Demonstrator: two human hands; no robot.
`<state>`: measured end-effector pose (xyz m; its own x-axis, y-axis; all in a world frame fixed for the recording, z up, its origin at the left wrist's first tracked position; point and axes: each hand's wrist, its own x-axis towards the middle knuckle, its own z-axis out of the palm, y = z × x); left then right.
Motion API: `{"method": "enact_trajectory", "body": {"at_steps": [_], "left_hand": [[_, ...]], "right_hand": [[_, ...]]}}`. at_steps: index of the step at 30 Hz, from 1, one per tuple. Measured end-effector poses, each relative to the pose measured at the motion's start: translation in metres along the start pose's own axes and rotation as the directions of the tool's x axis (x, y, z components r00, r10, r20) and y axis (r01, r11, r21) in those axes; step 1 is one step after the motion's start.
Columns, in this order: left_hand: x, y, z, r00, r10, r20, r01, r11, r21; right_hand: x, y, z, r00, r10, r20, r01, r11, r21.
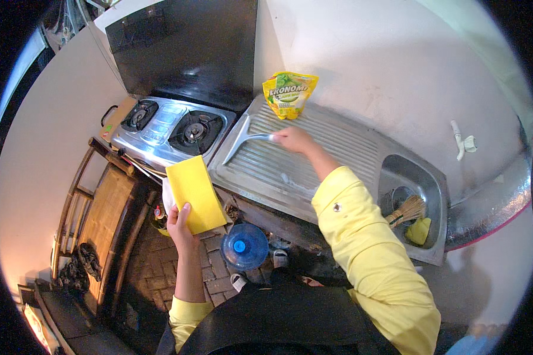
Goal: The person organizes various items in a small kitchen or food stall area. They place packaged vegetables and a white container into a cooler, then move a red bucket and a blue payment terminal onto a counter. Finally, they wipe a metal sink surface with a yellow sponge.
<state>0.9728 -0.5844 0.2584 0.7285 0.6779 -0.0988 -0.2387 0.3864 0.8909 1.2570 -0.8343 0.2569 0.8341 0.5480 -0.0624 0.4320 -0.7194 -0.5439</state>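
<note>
My right hand (296, 141) grips the handle of a squeegee (242, 141). Its long blade lies against the left end of the ridged stainless steel drainboard (333, 155), close to the stove. A whitish wet streak (295, 183) shows on the steel below my right forearm. In my left hand (181, 223) is a folded yellow cloth (196, 195), held up in front of the counter's left corner with the thumb across it. Something white, perhaps another cloth (167, 193), shows behind its left edge. A yellow Ekonomi pouch (289, 95) stands at the back of the drainboard, near the wall.
A two-burner gas stove (173, 126) adjoins the drainboard. The sink basin (435, 186) at right holds a bristle brush (408, 209) and a yellow cloth or sponge (418, 230). A blue water jug (245, 246) stands on the paved floor by my feet. A bamboo bench (104, 208) is at left.
</note>
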Motion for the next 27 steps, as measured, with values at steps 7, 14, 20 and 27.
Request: {"method": "enact_trajectory", "body": {"at_steps": [7,14,20,27], "left_hand": [[-0.002,-0.006,-0.002,1.0,0.011,0.011,-0.011,1.0,0.01],[0.006,-0.022,0.028,0.999,0.036,0.041,-0.035,0.999,-0.029],[0.001,-0.022,0.037,1.0,0.027,-0.011,-0.027,0.999,0.017],[-0.006,-0.029,0.037,0.999,0.027,-0.019,-0.027,1.0,0.01]], "right_hand": [[-0.118,0.142,-0.083,0.987,0.14,0.078,-0.144,0.989,0.04],[-0.298,0.213,-0.218,0.885,0.465,0.022,-0.462,0.882,-0.094],[-0.223,0.193,-0.219,0.96,0.263,-0.095,-0.274,0.952,-0.136],[-0.041,0.121,-0.081,0.98,0.13,-0.153,-0.132,0.991,-0.002]]}}
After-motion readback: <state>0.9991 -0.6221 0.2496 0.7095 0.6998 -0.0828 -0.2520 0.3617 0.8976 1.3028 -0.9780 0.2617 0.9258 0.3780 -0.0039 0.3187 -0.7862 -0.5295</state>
